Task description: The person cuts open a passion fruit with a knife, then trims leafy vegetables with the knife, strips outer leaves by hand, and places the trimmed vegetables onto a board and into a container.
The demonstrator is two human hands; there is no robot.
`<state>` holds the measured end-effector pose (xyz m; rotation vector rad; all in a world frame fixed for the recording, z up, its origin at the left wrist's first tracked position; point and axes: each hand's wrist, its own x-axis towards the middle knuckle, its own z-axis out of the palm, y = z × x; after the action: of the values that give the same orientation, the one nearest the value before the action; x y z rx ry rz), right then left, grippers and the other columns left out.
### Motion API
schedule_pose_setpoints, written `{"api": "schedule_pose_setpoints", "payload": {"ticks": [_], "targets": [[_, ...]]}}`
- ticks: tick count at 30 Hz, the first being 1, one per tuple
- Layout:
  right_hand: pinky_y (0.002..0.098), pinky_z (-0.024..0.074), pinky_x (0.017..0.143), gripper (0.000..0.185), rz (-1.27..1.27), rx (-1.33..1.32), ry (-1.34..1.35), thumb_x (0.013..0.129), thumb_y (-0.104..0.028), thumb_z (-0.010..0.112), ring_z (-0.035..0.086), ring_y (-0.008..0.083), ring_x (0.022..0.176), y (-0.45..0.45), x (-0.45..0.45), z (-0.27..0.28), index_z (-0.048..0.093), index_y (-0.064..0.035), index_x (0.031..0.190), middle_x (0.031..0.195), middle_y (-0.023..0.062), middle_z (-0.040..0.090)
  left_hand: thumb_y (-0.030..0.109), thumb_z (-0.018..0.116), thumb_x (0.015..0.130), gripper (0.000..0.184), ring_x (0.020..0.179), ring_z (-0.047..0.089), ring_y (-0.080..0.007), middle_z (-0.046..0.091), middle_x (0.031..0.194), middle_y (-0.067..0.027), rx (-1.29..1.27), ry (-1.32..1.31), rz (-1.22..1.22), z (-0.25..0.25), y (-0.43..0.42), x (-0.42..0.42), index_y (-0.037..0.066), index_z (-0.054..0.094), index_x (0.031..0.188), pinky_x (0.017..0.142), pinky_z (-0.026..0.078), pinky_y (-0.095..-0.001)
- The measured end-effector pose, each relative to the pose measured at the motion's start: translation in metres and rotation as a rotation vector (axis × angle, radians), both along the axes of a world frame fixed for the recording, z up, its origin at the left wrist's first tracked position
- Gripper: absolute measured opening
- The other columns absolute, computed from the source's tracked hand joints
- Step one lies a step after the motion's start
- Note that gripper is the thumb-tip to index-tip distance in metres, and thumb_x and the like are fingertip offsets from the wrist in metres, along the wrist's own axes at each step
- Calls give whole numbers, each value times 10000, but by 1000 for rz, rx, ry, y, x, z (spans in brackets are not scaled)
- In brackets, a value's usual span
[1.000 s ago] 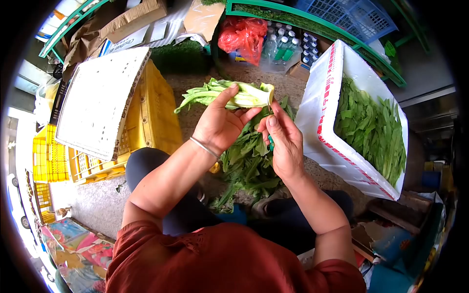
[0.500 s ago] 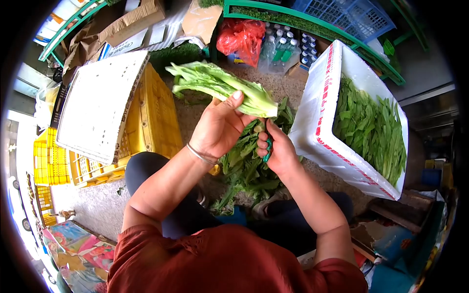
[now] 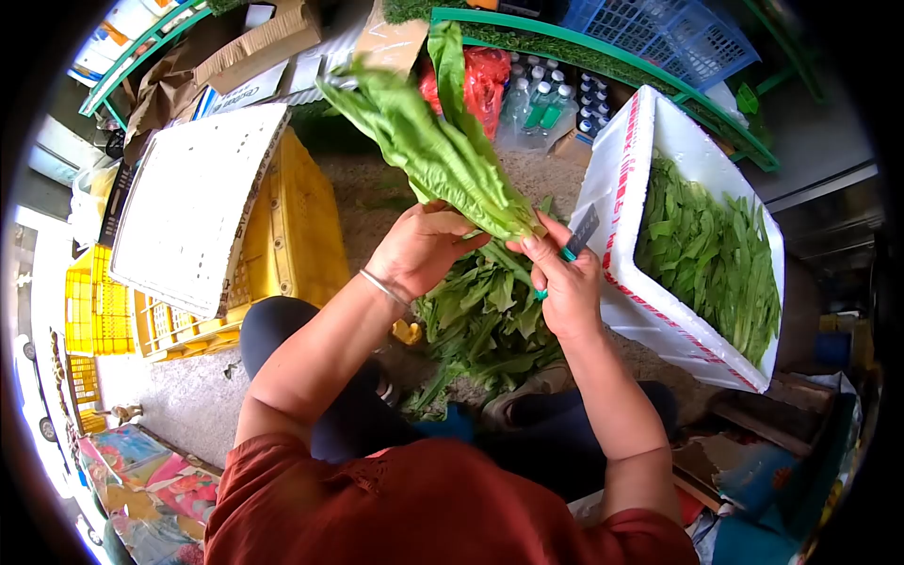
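Note:
A green leafy lettuce head (image 3: 447, 155) is held up in front of me, its leaves pointing up and left, the tips blurred. My left hand (image 3: 419, 247) is closed at its lower side, some fingers hidden behind the leaves. The cut base lies at the fingertips of my right hand (image 3: 570, 282), which also grips a small knife (image 3: 582, 232). Its dark blade sticks out up and right past the fingers, and bits of a green handle show. Below both hands, a pile of loose green leaves (image 3: 494, 325) lies on the floor between my feet.
A white foam box (image 3: 617, 221) of leafy greens (image 3: 706, 254) stands tilted at the right. At the left, a white foam lid (image 3: 198, 207) leans on yellow crates (image 3: 306, 221). Bottles (image 3: 546, 104), a red bag (image 3: 485, 85) and a green rack (image 3: 603, 58) are at the back.
The lettuce has swung from nearly level to leaf tips up, its leaves fanning out. My right hand has moved right and turned, so the knife blade now shows beside its fingers.

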<state>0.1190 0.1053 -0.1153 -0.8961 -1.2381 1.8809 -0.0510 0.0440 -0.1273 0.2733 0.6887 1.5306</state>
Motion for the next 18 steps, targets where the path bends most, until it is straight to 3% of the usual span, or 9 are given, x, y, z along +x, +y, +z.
{"api": "schedule_pose_setpoints", "payload": {"ticks": [1,2,5,8,12,14,15,16,18], "targets": [[162,414,548,366,-76,146,-34,794,-84,643,570,83,750,1,2,-2,535,33,1123,925,80,615,-47,508,717,380,1031,527,-210,577,1038,-100,7,-6,-5,-6,1,-1,-11,511,1096,958,367,-428],[196,456,681,369,-105,237,-55,783,-29,642,555,82,792,3,2,-1,530,48,1125,926,73,612,-43,520,722,357,1020,532,-204,583,1021,-89,56,-37,-13,-6,0,0,-5,519,1077,950,377,-425],[225,464,741,357,-87,325,-112,788,-21,632,558,96,805,3,7,-1,530,51,1122,927,84,613,-27,554,731,291,990,546,-183,601,979,-61,122,-94,-37,-7,-2,1,21,544,1018,923,406,-416],[222,465,731,339,-72,348,-80,797,-10,618,560,96,819,0,6,-4,533,48,1120,930,86,616,-14,567,732,281,1003,541,-182,601,994,-62,83,-85,15,-7,1,3,34,550,1008,914,409,-412],[218,468,718,342,-59,368,-84,808,-64,625,562,93,808,0,7,-1,535,41,1121,925,84,619,49,601,778,223,870,575,-169,609,916,-25,68,-137,21,-2,2,5,76,560,996,810,463,-389],[210,465,696,354,-64,331,-119,818,-113,622,563,89,796,0,8,4,532,37,1126,925,83,621,175,589,824,317,1041,530,-217,565,1097,-60,43,-40,21,-6,3,4,61,504,1108,878,437,-384],[202,462,674,372,-70,298,-153,827,-162,619,564,86,784,0,8,5,530,33,1131,926,82,623,175,589,824,317,1041,530,-217,565,1097,-60,40,-40,24,-5,4,2,61,504,1108,878,437,-384],[183,427,617,397,-100,312,-193,855,-242,582,528,69,706,3,10,-1,526,24,1144,825,30,599,185,608,816,269,953,556,-187,589,1020,-40,8,-39,47,-4,5,1,79,535,1053,817,459,-358],[186,411,603,393,-61,296,-178,869,-239,559,498,63,684,7,18,3,514,19,1161,784,7,558,207,628,809,230,869,589,-154,614,953,-21,-32,-37,91,-1,5,0,99,562,1001,725,497,-313]]}}
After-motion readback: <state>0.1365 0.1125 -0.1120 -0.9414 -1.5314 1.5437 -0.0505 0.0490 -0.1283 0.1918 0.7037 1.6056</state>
